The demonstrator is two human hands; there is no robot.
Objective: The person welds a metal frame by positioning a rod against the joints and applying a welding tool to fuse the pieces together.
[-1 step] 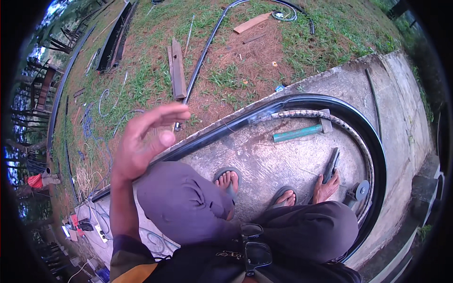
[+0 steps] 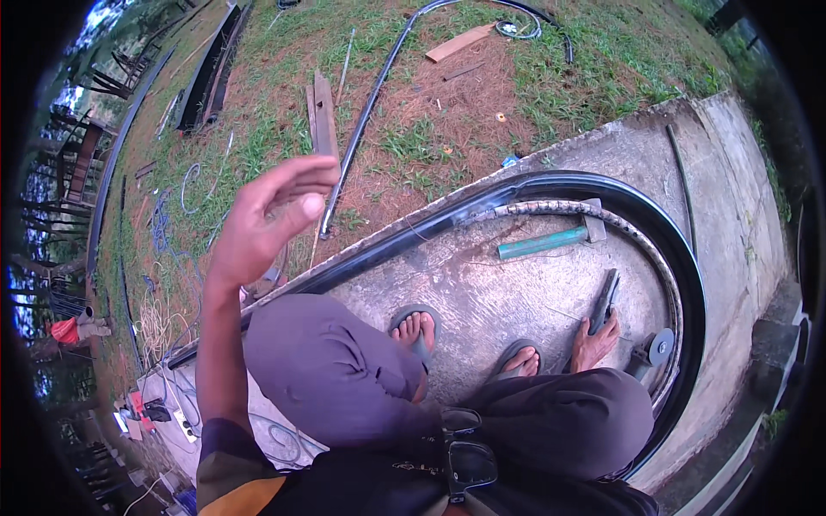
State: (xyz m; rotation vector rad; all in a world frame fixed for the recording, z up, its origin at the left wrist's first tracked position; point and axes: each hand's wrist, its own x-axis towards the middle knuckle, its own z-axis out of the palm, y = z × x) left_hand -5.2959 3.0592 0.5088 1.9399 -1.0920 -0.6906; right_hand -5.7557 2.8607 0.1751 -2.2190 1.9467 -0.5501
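Observation:
My left hand (image 2: 260,225) is raised in the air above my left knee. Its fingers are bent forward with the thumb apart, and nothing is in it. Low at the right, my right hand (image 2: 594,346) rests near the concrete, fingers closed round a dark, narrow, pliers-like hand tool (image 2: 607,297) that points away from me. A hammer with a green handle (image 2: 540,244) lies beyond that tool. Right of the hand stands an angle grinder (image 2: 659,347) with a round disc. Around them curves a thick black pipe (image 2: 684,249), a mottled thinner tube (image 2: 647,239) along its inner side.
My sandalled feet (image 2: 416,330) stand on a concrete slab (image 2: 482,297). Beyond its edge, grass holds wooden planks (image 2: 460,43), a long black pipe (image 2: 379,95) and a coiled cable (image 2: 519,29). Cords and a power strip (image 2: 183,425) lie at the left. A thin rod (image 2: 681,185) lies far right.
My left hand has risen a little, its fingertips and thumb now farther up in the view. My right hand and the tool in it stay in place.

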